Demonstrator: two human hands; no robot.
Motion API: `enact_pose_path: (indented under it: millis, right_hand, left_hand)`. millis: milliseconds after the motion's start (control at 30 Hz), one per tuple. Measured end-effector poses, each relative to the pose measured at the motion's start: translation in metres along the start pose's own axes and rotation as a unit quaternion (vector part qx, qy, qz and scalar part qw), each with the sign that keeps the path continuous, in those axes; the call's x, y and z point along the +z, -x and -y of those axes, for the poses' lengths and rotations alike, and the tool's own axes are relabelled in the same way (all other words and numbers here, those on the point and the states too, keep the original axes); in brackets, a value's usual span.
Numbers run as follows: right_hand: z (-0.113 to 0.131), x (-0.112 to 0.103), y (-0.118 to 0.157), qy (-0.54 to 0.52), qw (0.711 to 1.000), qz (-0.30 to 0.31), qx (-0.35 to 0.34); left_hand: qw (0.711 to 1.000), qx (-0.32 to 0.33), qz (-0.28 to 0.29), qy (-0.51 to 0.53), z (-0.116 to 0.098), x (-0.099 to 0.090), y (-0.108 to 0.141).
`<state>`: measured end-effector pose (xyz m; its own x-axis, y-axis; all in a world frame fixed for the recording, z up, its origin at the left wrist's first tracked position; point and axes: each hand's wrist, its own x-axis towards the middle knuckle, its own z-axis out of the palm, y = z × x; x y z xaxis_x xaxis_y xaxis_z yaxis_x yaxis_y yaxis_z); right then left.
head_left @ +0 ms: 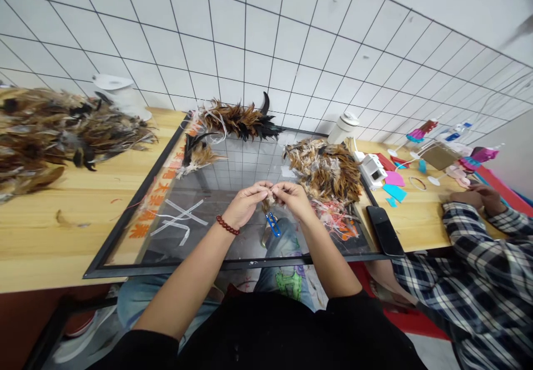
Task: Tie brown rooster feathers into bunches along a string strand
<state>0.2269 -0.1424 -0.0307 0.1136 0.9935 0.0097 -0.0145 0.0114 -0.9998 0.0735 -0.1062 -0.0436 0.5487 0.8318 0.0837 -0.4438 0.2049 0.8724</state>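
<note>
Over the glass panel (pixel 233 181), my left hand (pixel 247 203) and my right hand (pixel 291 197) meet fingertip to fingertip. Both are closed in a pinch on a small brown feather (pixel 266 204), partly hidden by the fingers. Just below them lies a blue-handled thread snipper (pixel 272 224). To the right of my right hand is a heap of brown feathers (pixel 328 170), with pink and white feather scraps (pixel 335 217) in front of it. Clear white strips (pixel 179 217) lie crossed to the left of my left hand.
A brown and black feather trim (pixel 241 117) and a small feather bunch (pixel 197 156) lie behind. More feathers (pixel 62 137) cover the left tabletop. A phone (pixel 383 230), white bottle (pixel 343 127) and white socket block (pixel 372 170) stand right, near a co-worker's plaid sleeve (pixel 470 231).
</note>
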Motion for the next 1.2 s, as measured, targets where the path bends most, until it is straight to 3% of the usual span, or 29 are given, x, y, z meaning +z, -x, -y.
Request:
enact_pose_path:
  millis: [100, 200, 333, 467, 533, 633, 933, 1033, 1133, 1200]
  right_hand:
    - [0.0, -0.002, -0.002, 0.0, 1.0, 0.003, -0.017]
    - [-0.002, -0.001, -0.003, 0.057, 0.996, -0.004, -0.075]
    - [-0.003, 0.002, -0.002, 0.18, 0.968, -0.013, -0.173]
    - [0.0, 0.006, -0.001, 0.223, 0.954, -0.017, -0.202]
    - [0.002, 0.006, -0.001, 0.234, 0.95, -0.018, -0.207]
    - [0.004, 0.005, -0.001, 0.227, 0.949, 0.026, -0.218]
    - [-0.008, -0.002, -0.002, 0.266, 0.927, 0.059, -0.257]
    - [-0.011, -0.001, -0.001, 0.303, 0.918, 0.02, -0.254]
    - [-0.012, -0.001, -0.001, 0.335, 0.909, -0.005, -0.248]
    - [-0.014, -0.002, 0.0, 0.352, 0.903, -0.013, -0.246]
  left_hand:
    - [0.994, 0.042, -0.003, -0.103, 0.002, -0.004, -0.002]
    - [0.965, 0.075, -0.035, -0.25, 0.009, -0.008, -0.005]
    - [0.884, 0.095, -0.054, -0.455, 0.015, -0.007, -0.004]
    - [0.798, 0.118, -0.041, -0.59, 0.017, 0.0, 0.003]
    - [0.766, 0.127, -0.028, -0.63, 0.018, 0.003, 0.005]
    - [0.738, 0.131, -0.033, -0.661, 0.019, 0.004, 0.006]
    - [0.747, 0.135, -0.076, -0.646, 0.023, -0.001, 0.005]
    - [0.753, 0.129, -0.079, -0.641, 0.024, -0.001, 0.005]
    - [0.777, 0.112, -0.08, -0.614, 0.024, -0.002, 0.002]
    - [0.808, 0.095, -0.088, -0.574, 0.024, -0.006, -0.001]
